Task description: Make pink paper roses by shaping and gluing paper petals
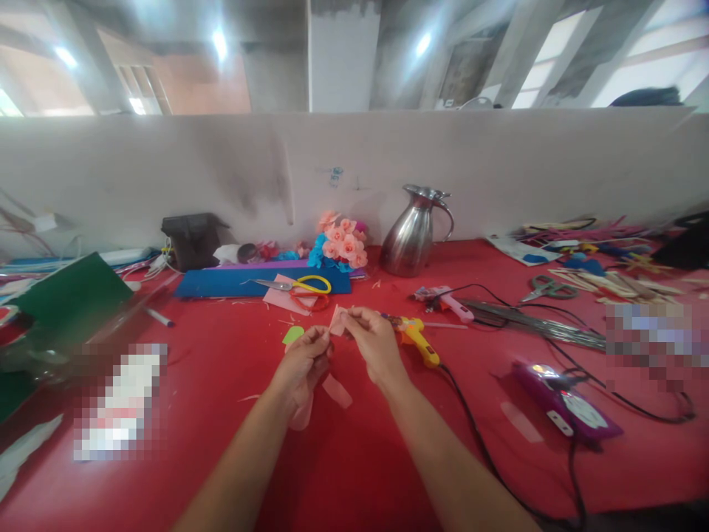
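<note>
Both your left hand [303,360] and right hand [372,341] are pinching the small pink paper [337,322] above the red table [221,443]. Uneven finger tension could be tearing or creasing it; loose pink strips [337,391] below could be snagging.

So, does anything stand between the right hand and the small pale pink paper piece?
Nothing visible does: the right hand holds the small pale pink paper piece directly; the yellow glue gun lies to its right.
</note>
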Motion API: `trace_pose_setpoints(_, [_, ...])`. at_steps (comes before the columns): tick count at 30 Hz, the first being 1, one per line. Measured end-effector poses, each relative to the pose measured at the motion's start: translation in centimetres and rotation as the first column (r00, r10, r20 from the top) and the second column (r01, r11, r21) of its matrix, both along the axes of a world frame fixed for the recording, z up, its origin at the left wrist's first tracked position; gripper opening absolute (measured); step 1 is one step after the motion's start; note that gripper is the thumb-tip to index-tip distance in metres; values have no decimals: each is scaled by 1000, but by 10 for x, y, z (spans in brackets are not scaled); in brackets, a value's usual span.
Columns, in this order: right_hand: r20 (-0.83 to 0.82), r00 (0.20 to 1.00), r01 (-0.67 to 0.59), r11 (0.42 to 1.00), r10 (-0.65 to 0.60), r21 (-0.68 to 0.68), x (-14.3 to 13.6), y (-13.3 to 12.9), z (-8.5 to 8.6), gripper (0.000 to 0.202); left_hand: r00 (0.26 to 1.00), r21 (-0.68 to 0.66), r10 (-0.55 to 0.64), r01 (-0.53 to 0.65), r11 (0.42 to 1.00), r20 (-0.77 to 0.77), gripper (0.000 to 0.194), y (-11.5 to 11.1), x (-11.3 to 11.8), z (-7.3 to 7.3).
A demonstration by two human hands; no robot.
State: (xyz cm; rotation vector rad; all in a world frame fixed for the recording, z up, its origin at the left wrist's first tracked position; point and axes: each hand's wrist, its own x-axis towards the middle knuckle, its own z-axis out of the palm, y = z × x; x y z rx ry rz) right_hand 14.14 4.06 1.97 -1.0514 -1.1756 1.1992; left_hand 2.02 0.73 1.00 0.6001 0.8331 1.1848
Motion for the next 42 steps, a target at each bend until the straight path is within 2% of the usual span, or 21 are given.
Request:
trace_pose_setpoints(6, [-13,1000,-2,1000,2,-10,-2,-2,2,21,996,65,55,-51,997,-70,23,1,2,-4])
trace_pose_setpoints(15, [-24,1000,-11,1000,12,13,-5,-6,7,19,979,123,138,-120,985,-151,23,-1,5,2])
trace_pose_setpoints(24, [-54,999,-9,1000,8,-21,-7,-6,8,20,931,196,233,-182,963,-281,22,-2,5,3])
trace_pose_setpoints(30, [-89,995,-42,999,40,-17,-8,-5,6,19,919,210,251,-192,959,-305,21,-3,4,5])
trace_pose_setpoints(35, [-59,998,-37,999,35,-30,-5,-5,7,11,916,207,243,-184,961,-318,18,-3,3,6])
trace_pose_setpoints(42, [-94,995,-48,998,44,-34,-3,-4,10,17,935,183,205,-155,971,-291,18,-2,3,2])
